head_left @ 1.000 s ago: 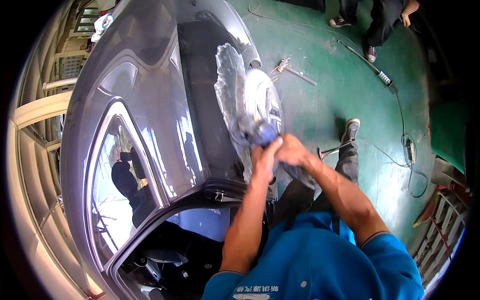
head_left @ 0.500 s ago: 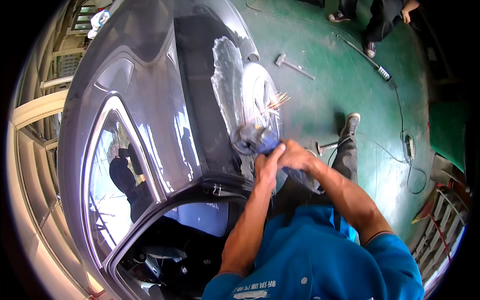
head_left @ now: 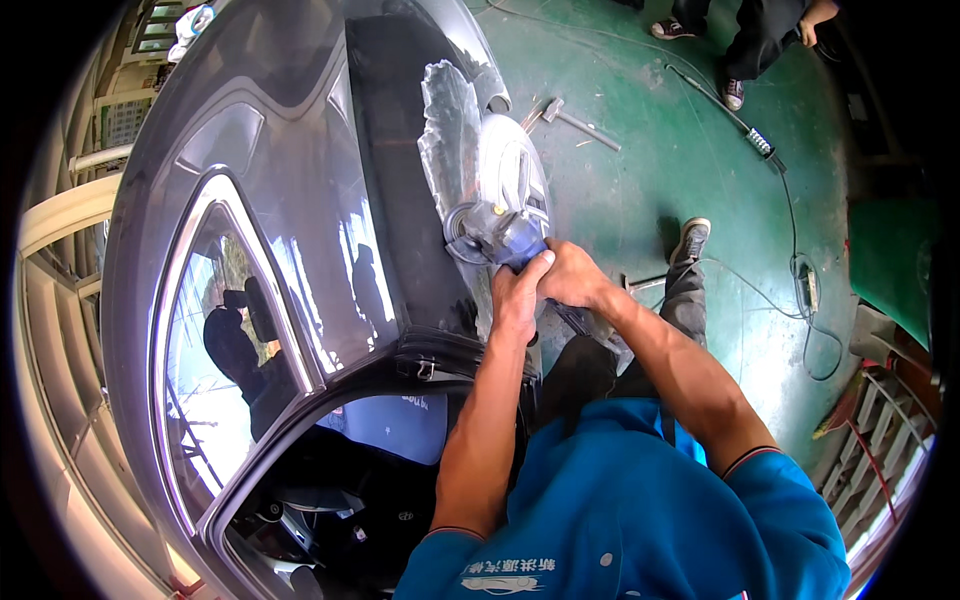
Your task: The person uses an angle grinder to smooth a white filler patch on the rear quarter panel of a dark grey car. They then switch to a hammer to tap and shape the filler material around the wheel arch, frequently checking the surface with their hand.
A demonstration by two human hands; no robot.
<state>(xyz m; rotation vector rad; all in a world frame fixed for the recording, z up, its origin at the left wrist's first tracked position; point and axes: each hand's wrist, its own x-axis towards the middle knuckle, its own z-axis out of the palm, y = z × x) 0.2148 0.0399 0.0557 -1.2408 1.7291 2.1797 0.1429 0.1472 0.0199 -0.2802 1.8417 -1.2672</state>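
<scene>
Both hands grip a blue and grey angle grinder (head_left: 508, 236). My left hand (head_left: 516, 295) wraps the near side of its body, and my right hand (head_left: 577, 275) closes round it from the right, against the left one. The grinder's disc (head_left: 460, 228) meets the rear side panel of a dark grey car (head_left: 300, 130), at the edge of a ground patch of bare metal (head_left: 450, 130). Sparks fly off beyond the wheel (head_left: 512, 165). The car's door stands open beside my left forearm, showing the dark interior.
A hammer (head_left: 580, 124) lies on the green floor (head_left: 640, 190) past the wheel; another hammer (head_left: 645, 283) is by my foot. A rod-like tool (head_left: 715, 102) with a cable (head_left: 795, 230) lies farther right. Another person's legs (head_left: 762, 50) are at the top right.
The grinder and both hands have shifted up and left along the panel. Sparks now spray farther up, near the hammer, and look fainter.
</scene>
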